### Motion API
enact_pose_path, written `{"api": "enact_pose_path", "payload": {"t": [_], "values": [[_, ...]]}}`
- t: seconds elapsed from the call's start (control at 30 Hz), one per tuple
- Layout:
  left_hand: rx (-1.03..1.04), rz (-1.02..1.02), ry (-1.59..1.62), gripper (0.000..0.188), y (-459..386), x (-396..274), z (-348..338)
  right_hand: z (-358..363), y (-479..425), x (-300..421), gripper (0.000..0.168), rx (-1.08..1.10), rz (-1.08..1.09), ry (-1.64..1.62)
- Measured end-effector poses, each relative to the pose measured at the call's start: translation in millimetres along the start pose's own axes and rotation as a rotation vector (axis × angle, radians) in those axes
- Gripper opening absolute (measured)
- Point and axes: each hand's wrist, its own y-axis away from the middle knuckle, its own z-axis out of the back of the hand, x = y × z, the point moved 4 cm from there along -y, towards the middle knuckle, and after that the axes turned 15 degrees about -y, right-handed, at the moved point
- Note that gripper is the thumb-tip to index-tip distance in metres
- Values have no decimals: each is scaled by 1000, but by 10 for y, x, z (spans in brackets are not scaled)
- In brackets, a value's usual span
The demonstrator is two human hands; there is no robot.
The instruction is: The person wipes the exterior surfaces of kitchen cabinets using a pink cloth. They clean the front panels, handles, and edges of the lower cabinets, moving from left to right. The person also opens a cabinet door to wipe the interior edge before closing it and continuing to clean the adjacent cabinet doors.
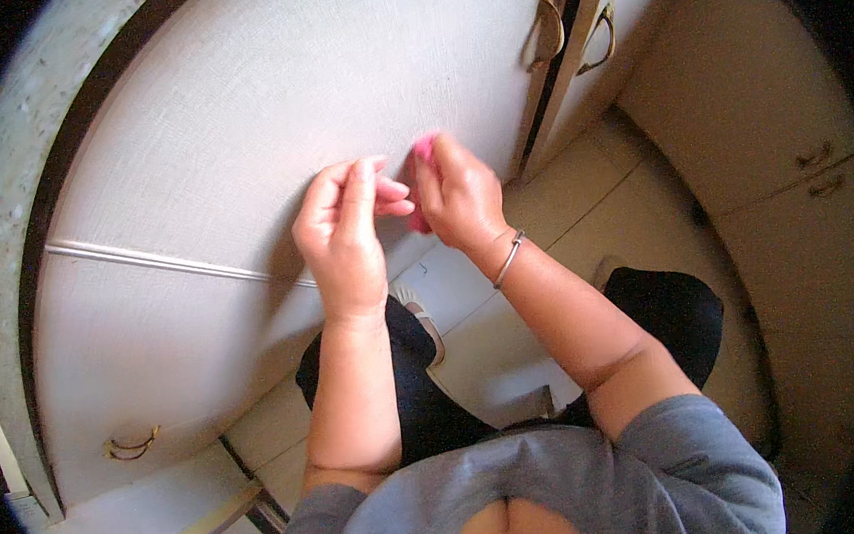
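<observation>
A pink cloth is bunched in my right hand, its fingers closed round it, with part of the pink showing below the fingers too. My left hand is raised just to the left, its fingers bent and thumb up; nothing shows in it, though its palm side is partly hidden. Both hands are in front of a white cabinet door, near its lower part. Whether the left fingertips touch the cloth cannot be told.
Brass handles sit on the cabinet doors ahead, and another handle is at lower left. A speckled countertop edges the left. More cabinets stand at right. Below is a tiled floor, with my foot close to the cabinet.
</observation>
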Motion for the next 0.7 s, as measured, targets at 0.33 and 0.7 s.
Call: {"api": "enact_pose_path", "payload": {"t": [0.33, 0.7], "values": [[191, 295, 197, 21, 387, 280, -458, 320, -485, 293, 10, -395, 386, -120], [-12, 551, 414, 38, 548, 224, -640, 454, -77, 312, 23, 146, -82, -477]]}}
